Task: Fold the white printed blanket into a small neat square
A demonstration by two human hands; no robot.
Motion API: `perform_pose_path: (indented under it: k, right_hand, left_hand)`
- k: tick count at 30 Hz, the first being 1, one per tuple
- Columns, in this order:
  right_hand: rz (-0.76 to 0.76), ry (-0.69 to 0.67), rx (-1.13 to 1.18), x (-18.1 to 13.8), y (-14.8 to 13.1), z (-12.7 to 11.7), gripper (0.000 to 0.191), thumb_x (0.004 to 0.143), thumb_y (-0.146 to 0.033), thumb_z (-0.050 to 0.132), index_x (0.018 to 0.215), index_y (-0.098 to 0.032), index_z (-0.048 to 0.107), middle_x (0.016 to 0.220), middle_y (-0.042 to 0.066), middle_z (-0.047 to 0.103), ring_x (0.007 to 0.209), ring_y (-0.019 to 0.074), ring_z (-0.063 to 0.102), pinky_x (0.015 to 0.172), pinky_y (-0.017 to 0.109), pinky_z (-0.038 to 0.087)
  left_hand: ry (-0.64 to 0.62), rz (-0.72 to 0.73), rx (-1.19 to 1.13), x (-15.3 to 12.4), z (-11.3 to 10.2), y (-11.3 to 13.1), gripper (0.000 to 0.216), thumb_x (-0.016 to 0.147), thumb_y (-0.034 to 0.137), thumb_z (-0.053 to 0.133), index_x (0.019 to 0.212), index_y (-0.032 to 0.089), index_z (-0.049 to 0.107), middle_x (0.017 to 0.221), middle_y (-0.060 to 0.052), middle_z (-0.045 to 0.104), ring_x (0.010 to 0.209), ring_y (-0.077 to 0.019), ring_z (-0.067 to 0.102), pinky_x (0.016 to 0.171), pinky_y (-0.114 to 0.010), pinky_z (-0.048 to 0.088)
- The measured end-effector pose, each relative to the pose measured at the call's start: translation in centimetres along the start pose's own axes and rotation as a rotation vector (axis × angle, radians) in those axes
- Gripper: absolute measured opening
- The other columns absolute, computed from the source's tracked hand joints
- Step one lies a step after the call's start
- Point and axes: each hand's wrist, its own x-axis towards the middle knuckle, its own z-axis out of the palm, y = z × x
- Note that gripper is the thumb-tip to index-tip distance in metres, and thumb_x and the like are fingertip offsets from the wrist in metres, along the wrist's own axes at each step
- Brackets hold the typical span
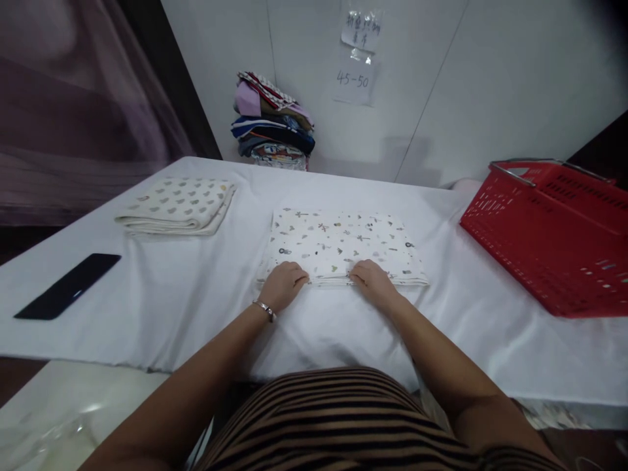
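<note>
A white cloth (343, 239) with small printed trees and animals lies folded into a flat rectangle on the table, its layered edge toward me. My left hand (284, 284) pinches that near edge left of its middle, with a bracelet on the wrist. Right of the middle, my right hand (371, 280) grips the same edge, fingers curled over the top and thumb at the front. To the left rests a second folded cloth (179, 203), cream with a repeated grey print, which neither hand touches.
A white sheet covers the table (206, 294). At the right stands a red plastic basket (540, 235) with metal handles. A dark flat panel (71, 286) lies at the left. Behind the table's far edge rises a stack of folded fabrics (275, 124), near paper signs (356, 78) on the wall.
</note>
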Motion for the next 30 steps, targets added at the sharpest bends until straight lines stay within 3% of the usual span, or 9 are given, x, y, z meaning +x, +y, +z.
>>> perform_pose_path:
  k: [16,24,30]
  right_hand:
    - [-0.060,-0.039,-0.031,-0.5,-0.1,-0.2,0.023,0.091,-0.024,0.042,0.084,-0.019,0.063,0.087,0.008,0.061,0.085,0.0201,0.051,0.078,0.035,0.040]
    - [-0.049,-0.085,0.011,-0.6,-0.2,-0.7,0.016,0.086,-0.024,0.050,0.093,-0.021,0.064,0.095,0.008,0.062,0.090,0.0211,0.053,0.081,0.037,0.041]
    - [0.020,-0.045,-0.010,-1.9,1.2,-2.5,0.016,0.082,-0.024,0.056,0.096,-0.021,0.064,0.096,0.008,0.064,0.091,0.0213,0.055,0.080,0.036,0.044]
  left_hand:
    - [0.023,0.046,0.102,-0.4,0.0,0.9,0.023,0.090,0.024,0.037,0.078,0.017,0.056,0.082,-0.007,0.059,0.080,-0.0190,0.049,0.075,-0.034,0.040]
    - [0.020,0.111,0.099,-0.3,0.2,1.0,0.026,0.087,0.034,0.047,0.106,0.020,0.058,0.100,-0.007,0.059,0.090,-0.0208,0.051,0.078,-0.036,0.040]
    - [-0.028,0.165,0.064,1.1,1.0,1.9,0.022,0.087,0.028,0.045,0.100,0.020,0.062,0.096,-0.007,0.060,0.090,-0.0203,0.051,0.079,-0.036,0.041]
